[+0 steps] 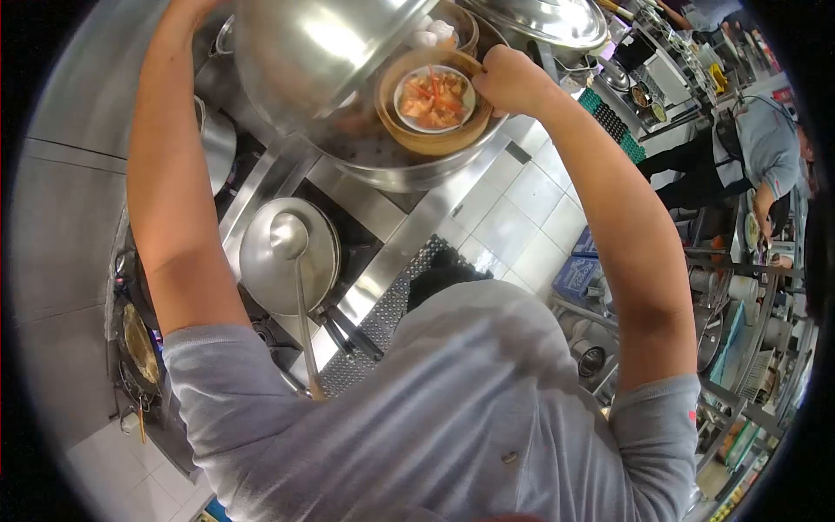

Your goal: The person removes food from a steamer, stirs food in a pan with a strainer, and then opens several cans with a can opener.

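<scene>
My right hand (519,84) is closed on the rim of a round bamboo steamer basket (398,129). Inside the basket is a small white dish (400,97) of orange-red food pieces (432,98) topped with red strips. The basket is over a wide metal steaming pot (409,178). A big, shiny domed lid (317,52) tilts above the pot's left part. My left hand (198,3) is at the top edge beside the lid, its fingers out of frame. Behind the basket, another bamboo steamer (468,30) holds white, bun-like pieces (432,33).
A ladle (289,237) rests across a pan (261,283) on the stove, its handle towards me. A metal pot (216,143) stands left. Another large lid (544,17) is behind. At right, a person (765,143) stands near shelving; a blue crate (576,277) is below.
</scene>
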